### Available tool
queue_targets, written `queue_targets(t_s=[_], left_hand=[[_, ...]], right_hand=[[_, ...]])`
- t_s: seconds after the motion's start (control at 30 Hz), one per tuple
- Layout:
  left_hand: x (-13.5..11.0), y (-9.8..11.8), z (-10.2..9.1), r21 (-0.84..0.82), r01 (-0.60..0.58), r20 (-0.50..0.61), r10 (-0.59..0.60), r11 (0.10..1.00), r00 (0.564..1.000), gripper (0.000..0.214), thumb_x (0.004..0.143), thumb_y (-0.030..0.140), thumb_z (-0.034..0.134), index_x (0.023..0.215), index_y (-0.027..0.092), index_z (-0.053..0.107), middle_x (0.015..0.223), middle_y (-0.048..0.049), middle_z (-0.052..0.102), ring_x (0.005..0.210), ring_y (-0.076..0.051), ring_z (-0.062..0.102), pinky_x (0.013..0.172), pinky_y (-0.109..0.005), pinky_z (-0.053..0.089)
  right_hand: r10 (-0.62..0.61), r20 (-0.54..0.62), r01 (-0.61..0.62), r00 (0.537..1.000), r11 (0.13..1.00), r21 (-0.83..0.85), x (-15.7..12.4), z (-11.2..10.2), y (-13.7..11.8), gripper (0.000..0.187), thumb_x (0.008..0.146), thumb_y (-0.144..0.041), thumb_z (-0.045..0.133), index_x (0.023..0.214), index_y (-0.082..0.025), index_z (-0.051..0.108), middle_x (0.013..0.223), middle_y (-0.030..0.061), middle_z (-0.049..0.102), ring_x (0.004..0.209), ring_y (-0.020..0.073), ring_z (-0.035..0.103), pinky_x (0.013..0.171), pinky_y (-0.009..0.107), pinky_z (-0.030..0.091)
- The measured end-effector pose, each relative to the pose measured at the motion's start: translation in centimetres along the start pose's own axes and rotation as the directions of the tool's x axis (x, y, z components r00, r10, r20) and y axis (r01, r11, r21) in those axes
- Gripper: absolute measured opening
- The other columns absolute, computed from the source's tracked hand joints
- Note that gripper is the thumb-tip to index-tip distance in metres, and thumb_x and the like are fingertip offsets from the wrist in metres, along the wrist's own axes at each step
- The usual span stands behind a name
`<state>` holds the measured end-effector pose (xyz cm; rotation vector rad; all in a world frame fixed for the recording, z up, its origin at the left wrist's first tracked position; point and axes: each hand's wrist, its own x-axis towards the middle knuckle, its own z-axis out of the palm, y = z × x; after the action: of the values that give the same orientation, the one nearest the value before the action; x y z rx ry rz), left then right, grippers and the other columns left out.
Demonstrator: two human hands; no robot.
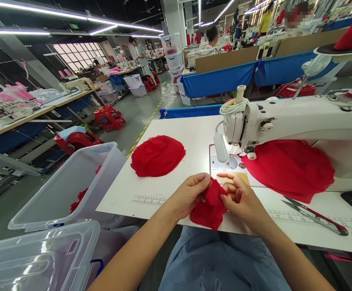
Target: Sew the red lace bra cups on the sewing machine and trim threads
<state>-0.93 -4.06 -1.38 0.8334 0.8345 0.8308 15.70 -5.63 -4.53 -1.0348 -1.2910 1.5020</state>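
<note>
At the near edge of the surface [170, 190], both hands pinch a small red piece [209, 208]: the left hand [189, 196] has its left side, the right hand [242, 200] its top, fingers pressed onto the cloth. It hangs just before the machine [285, 117]. They seem to be matching its edges; stitching would call for it flat, aligned, nearer the needle

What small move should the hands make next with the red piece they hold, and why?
Likely slide the red fabric piece forward to the needle plate of the sewing machine. The left hand and right hand both pinch it at the near edge of the table, short of the plate, which lies bare under the lit lamp.
</note>
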Motion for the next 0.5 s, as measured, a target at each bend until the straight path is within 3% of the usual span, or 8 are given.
queue_targets(t_s=[0.1, 0.17, 0.27, 0.37, 0.5], left_hand=[[0.2, 0.1, 0.2, 0.003, 0.027, 0.083, -0.028, 1.000, 0.996, 0.048, 0.068, 0.053, 0.079, 0.066, 0.016, 0.050, 0.060, 0.0047, 0.046, 0.054, -0.006, 0.037, 0.054, -0.019, 0.031], [0.3, 0.3, -0.1, 0.059, 0.046, 0.123, -0.053, 0.997, 0.991, 0.047, 0.068, 0.054, 0.079, 0.067, 0.015, 0.053, 0.061, 0.0040, 0.047, 0.055, -0.006, 0.039, 0.055, -0.020, 0.032], [0.3, 1.1, -0.7, 0.177, 0.085, 0.223, -0.124, 0.981, 0.967, 0.048, 0.064, 0.057, 0.080, 0.075, 0.015, 0.059, 0.063, 0.0028, 0.053, 0.058, -0.009, 0.045, 0.058, -0.022, 0.036], [0.1, 2.2, -1.3, 0.374, 0.131, 0.308, -0.256, 0.918, 0.916, 0.049, 0.056, 0.044, 0.088, 0.089, 0.017, 0.064, 0.078, 0.0005, 0.061, 0.070, -0.012, 0.054, 0.067, -0.024, 0.042], [0.3, 3.6, -1.7, 0.648, 0.026, 0.313, -0.297, 0.761, 0.902, 0.025, 0.072, 0.036, 0.078, 0.082, 0.017, 0.064, 0.074, 0.0019, 0.057, 0.067, -0.011, 0.050, 0.059, -0.022, 0.037]], right_hand=[[-0.146, -0.161, 0.112, 0.976, 0.972, -0.206, -0.2, 0.4, 0.3, 0.019, 0.074, -0.024, 0.062, 0.092, -0.021, 0.065, 0.059, -0.0054, 0.048, 0.048, 0.0090, 0.040, 0.045, 0.023, 0.033], [-0.209, -0.213, 0.163, 0.954, 0.963, -0.213, -0.2, 0.5, 0.4, 0.008, 0.073, -0.023, 0.060, 0.080, -0.021, 0.064, 0.063, -0.0039, 0.051, 0.046, 0.0080, 0.040, 0.045, 0.023, 0.034], [-0.104, -0.129, 0.095, 0.986, 0.993, -0.074, -0.2, 0.1, 0.0, 0.005, 0.070, -0.023, 0.061, 0.074, -0.022, 0.057, 0.061, -0.0047, 0.054, 0.041, 0.0073, 0.041, 0.041, 0.022, 0.034], [0.049, 0.003, -0.049, 0.999, 0.998, 0.028, -0.1, -0.9, -0.8, 0.010, 0.068, -0.021, 0.061, 0.075, -0.022, 0.055, 0.050, -0.0083, 0.049, 0.038, 0.0073, 0.041, 0.039, 0.020, 0.032], [0.141, 0.162, -0.142, 0.977, 0.990, -0.009, 0.2, -2.0, -1.4, 0.019, 0.066, -0.017, 0.059, 0.084, -0.021, 0.064, 0.058, -0.0056, 0.060, 0.041, 0.0081, 0.048, 0.043, 0.021, 0.038]])
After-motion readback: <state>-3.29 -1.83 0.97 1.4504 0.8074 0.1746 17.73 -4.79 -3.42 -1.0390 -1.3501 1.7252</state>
